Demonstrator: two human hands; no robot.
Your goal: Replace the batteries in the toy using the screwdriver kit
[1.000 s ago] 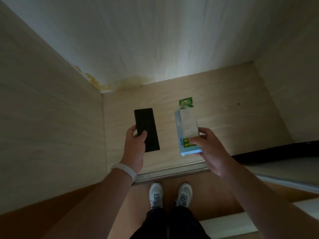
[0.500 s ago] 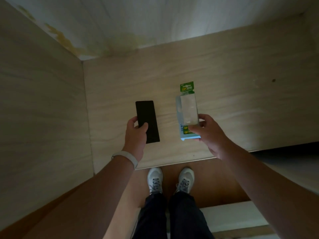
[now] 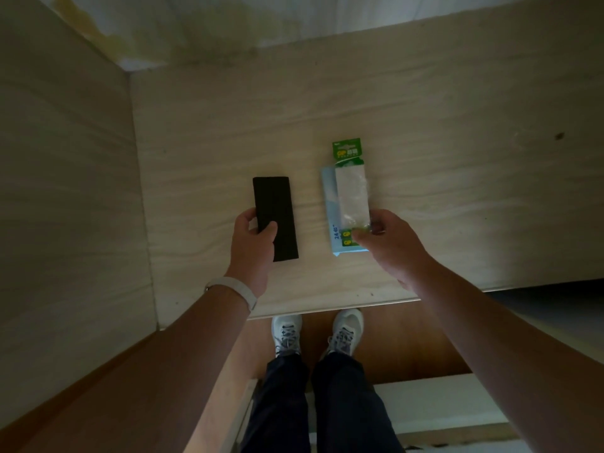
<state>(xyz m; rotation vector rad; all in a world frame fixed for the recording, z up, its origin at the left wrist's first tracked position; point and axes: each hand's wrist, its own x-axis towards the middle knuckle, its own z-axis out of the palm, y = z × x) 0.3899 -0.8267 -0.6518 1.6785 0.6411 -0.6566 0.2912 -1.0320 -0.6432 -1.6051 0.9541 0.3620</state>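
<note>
A flat black rectangular case (image 3: 274, 210) lies lengthwise over the light wooden table (image 3: 457, 191). My left hand (image 3: 253, 243) grips its near left edge, thumb on top. My right hand (image 3: 389, 243) pinches the near end of a battery blister pack (image 3: 351, 188) with a green card top, stacked on a pale blue box (image 3: 330, 204). Both items sit low over or on the table; contact with the surface cannot be told. No toy is in view.
A wooden side panel (image 3: 65, 191) rises at the left of the table. A white wall (image 3: 294, 14) with yellowish stains stands behind. The table's front edge (image 3: 327, 308) runs just above my shoes (image 3: 317, 331) on the brown floor.
The view has shifted so the table fills more of the frame. Both hands with the black case and the battery pack have come forward over the tabletop, keeping their grips.
</note>
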